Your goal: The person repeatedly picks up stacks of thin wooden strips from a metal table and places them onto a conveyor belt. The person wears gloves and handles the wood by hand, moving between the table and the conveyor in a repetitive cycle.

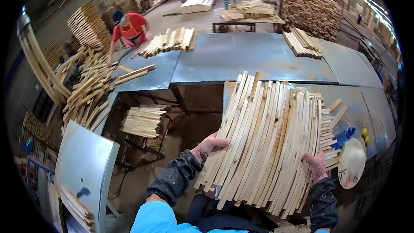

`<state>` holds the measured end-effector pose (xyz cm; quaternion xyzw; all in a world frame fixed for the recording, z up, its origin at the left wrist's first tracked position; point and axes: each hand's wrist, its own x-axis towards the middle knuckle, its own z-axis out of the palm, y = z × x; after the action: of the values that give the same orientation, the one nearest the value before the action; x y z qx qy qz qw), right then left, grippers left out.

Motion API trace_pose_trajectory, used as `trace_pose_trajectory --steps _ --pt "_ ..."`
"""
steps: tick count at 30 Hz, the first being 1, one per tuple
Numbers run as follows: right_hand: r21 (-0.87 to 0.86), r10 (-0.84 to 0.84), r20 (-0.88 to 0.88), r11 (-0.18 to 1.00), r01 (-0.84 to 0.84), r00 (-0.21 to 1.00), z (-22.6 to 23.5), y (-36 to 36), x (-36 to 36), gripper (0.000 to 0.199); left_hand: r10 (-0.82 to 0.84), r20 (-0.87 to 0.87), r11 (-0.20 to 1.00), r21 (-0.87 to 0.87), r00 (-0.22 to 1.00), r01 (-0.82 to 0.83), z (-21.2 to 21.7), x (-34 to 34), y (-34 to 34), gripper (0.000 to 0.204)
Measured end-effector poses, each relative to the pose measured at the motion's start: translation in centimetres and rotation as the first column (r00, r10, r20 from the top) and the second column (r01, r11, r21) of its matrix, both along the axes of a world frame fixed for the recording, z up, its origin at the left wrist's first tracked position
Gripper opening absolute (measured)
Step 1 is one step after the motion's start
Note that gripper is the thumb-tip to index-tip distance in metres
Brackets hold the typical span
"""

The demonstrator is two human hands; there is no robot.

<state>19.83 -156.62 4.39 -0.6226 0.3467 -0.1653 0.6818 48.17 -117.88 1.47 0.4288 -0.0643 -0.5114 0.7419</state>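
Observation:
A wide fan of long pale wooden slats [267, 138] lies side by side on the metal-topped workbench [241, 56] in front of me. My left hand [209, 146], in a pink knit glove, presses against the left edge of the bundle. My right hand [317, 166], gloved the same way, grips the right edge of the slats near their lower ends. Both hands squeeze the bundle between them. A shorter stack of slats [328, 129] lies crosswise just right of the bundle.
A person in a red shirt [129, 28] works at the far left of the bench by a slat pile [170, 41]. Another pile [302, 43] sits far right. A conical hat [351, 162], a blue bottle [345, 137] and stacked slats [144, 121] lie nearby.

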Motion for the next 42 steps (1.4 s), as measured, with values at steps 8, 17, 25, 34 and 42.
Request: trace_pose_trajectory --steps 8,17,25,34,42 --pt "-0.051 0.279 0.063 0.96 -0.276 0.958 1.9 3.3 1.0 0.04 0.239 0.263 0.963 0.06 0.935 -0.263 3.3 -8.4 9.4 0.059" --pt "-0.171 0.606 0.294 0.795 -0.583 0.74 -0.4 19.8 8.3 0.071 0.598 0.285 0.798 -0.126 0.749 -0.59 -1.1 -19.1 31.4 0.086" --pt "-0.242 0.83 0.025 0.546 -0.802 0.558 0.9 44.9 12.3 0.046 0.814 0.292 0.547 -0.096 0.502 -0.832 -0.9 -32.0 51.5 0.079" --pt "-0.025 0.979 0.119 0.172 -0.985 0.168 -0.7 66.8 20.4 0.056 0.976 0.07 0.212 -0.059 0.208 -0.976 -3.9 -38.2 64.5 0.07" --pt "0.1 0.999 -0.028 -0.043 -0.994 -0.046 -3.3 82.9 30.2 0.062 0.999 0.045 -0.006 0.089 -0.002 -0.996 -10.1 -36.1 73.5 0.06"
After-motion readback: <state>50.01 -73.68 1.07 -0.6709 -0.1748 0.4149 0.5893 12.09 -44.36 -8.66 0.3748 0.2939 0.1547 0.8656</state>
